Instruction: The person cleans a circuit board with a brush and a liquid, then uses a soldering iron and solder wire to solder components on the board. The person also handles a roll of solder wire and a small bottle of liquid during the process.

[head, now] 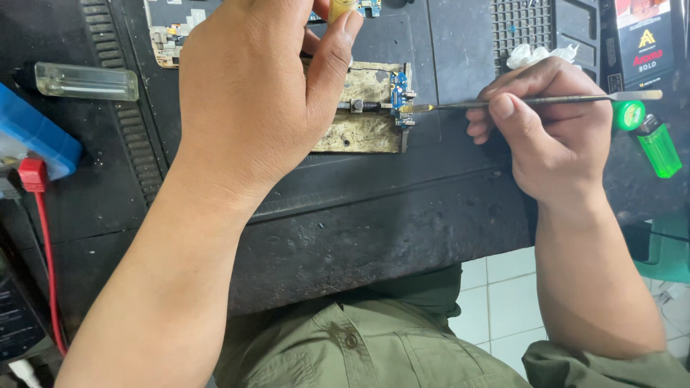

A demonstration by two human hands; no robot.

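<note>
My right hand (550, 129) grips a thin metal spatula tool (546, 100) held level, its tip touching a small blue circuit board (399, 92). The board is clamped at the right edge of a worn brass-coloured holder plate (363, 126) on the black work mat (374, 215). My left hand (251, 100) hovers over the left part of the plate, fingers closed around a small yellow object (341, 7) at the top of the view; most of that object is hidden or cut off.
A clear plastic handle (86, 81) lies at far left beside a blue box (36, 136) and a red clip with a red wire (32, 174). A green lighter (659, 147), a green cap (629, 115), white tissue (535, 54) and a phone part (169, 36) sit around.
</note>
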